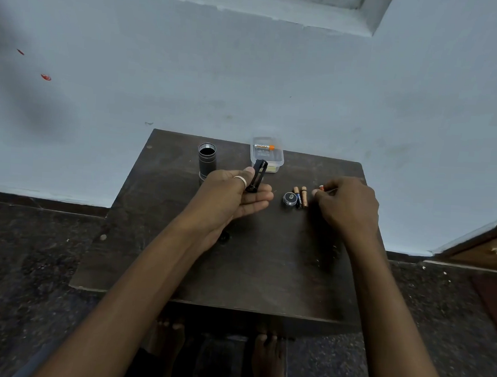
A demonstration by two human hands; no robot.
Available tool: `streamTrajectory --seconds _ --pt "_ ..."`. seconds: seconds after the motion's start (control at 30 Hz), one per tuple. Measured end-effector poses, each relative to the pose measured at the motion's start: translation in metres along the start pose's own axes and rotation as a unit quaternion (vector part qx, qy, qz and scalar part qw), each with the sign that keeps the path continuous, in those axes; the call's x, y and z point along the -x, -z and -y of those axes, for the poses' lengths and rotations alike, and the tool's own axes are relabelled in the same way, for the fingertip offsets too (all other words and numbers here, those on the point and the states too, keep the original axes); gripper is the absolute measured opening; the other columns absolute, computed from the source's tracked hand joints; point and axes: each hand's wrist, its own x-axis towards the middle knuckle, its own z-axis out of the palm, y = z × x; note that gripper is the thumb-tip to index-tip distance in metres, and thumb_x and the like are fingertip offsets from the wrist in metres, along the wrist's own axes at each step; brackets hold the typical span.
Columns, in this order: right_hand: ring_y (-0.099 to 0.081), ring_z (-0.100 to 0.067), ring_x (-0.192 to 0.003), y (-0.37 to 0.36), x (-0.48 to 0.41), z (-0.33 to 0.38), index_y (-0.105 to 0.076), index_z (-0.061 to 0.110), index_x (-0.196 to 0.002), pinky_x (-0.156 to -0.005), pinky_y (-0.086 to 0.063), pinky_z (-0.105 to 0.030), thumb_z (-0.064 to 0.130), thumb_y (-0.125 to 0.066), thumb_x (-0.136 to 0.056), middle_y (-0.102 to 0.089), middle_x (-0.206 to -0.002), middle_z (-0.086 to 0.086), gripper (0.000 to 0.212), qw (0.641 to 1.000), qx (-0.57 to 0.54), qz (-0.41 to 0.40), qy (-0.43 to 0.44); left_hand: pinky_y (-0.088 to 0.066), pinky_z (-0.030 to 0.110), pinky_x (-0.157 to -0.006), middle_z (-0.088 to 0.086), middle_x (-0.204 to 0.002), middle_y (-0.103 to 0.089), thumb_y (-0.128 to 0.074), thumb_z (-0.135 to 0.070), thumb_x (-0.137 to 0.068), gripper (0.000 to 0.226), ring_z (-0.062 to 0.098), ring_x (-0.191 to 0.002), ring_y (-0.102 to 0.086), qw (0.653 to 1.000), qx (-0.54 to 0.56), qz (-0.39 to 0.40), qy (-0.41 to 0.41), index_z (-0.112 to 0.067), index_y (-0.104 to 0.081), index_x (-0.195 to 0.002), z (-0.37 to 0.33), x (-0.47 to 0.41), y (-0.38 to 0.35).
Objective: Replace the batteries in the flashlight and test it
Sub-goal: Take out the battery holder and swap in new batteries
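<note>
- Here, on my feed, the left hand [235, 193] sits over the middle of the table [177, 260], palm turned up and fingers spread loosely, not curled shut.
- I see its thumb pinning a black battery holder [257, 175] against the forefinger side; the holder stands tilted, its upper end leaning toward the far edge of the table. A pale ring [240, 180] shows on one finger of that hand.
- The right hand [347, 205] is near the right edge, knuckles up, fingers curled inward. Its fingertips [316, 193] pinch a small battery [321, 188] with a red and white end; most of that battery is hidden under the fingers.
- Between my two hands, two batteries [300, 196] lie side by side on the table, touching or nearly so, with a small round tail cap [289, 198] just beside them on the left.
- The flashlight body [207, 160] stands upright toward the far left corner, open end up, apart from the left hand.
- A clear plastic box [265, 157] sits at the far edge, just behind the holder, with one orange-tipped battery [264, 146] lying inside it.
- I cannot tell whether the holder has any cells in it.
</note>
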Motion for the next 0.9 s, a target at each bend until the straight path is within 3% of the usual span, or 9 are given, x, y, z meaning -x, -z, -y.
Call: streamTrajectory --seconds 0.23,0.57,0.73,0.9 --pt "-0.065 -0.037 -0.098 -0.007 0.000 -0.002 -0.077 0.018 -0.102 -0.071 -0.041 -0.029 0.030 -0.065 -0.088 -0.073 -0.100 -0.016 0.022 1.000 -0.009 0.007 0.025 -0.061 0.027 -0.069 0.017 -0.095 -0.073 -0.045 -0.020 -0.104 0.032 0.016 -0.078 -0.074 1.000 0.000 -0.012 0.005 0.006 -0.060 -0.114 -0.001 0.001 0.001" --pt "-0.066 -0.032 -0.102 -0.001 0.002 0.005 -0.077 0.014 -0.103 -0.083 -0.048 -0.033 0.024 -0.061 -0.094 -0.076 -0.104 -0.011 0.021 0.996 -0.020 -0.046 0.070 -0.062 0.030 -0.074 0.019 -0.096 -0.071 -0.042 -0.019 -0.105 0.034 0.018 -0.079 -0.073 1.000 0.016 -0.022 0.008 0.007 -0.052 -0.125 0.001 0.005 -0.006" --pt "-0.069 -0.021 -0.091 -0.005 0.005 0.030 -0.076 0.020 -0.093 -0.078 -0.052 -0.031 0.023 -0.065 -0.090 -0.076 -0.092 0.000 0.012 0.988 -0.069 -0.054 0.128 -0.061 0.031 -0.075 0.020 -0.097 -0.070 -0.039 -0.018 -0.106 0.034 0.021 -0.082 -0.072 0.999 0.036 -0.032 0.016 0.008 -0.051 -0.125 0.002 0.003 -0.007" --pt "-0.070 -0.020 -0.092 -0.011 -0.029 0.069 -0.079 0.021 -0.096 -0.080 -0.055 -0.031 0.016 -0.066 -0.085 -0.077 -0.099 0.000 0.017 0.973 -0.048 -0.001 0.226 -0.062 0.031 -0.073 0.019 -0.094 -0.071 -0.041 -0.017 -0.106 0.033 0.023 -0.084 -0.072 0.997 0.057 -0.045 0.040 0.005 -0.049 -0.129 0.003 0.000 -0.005"
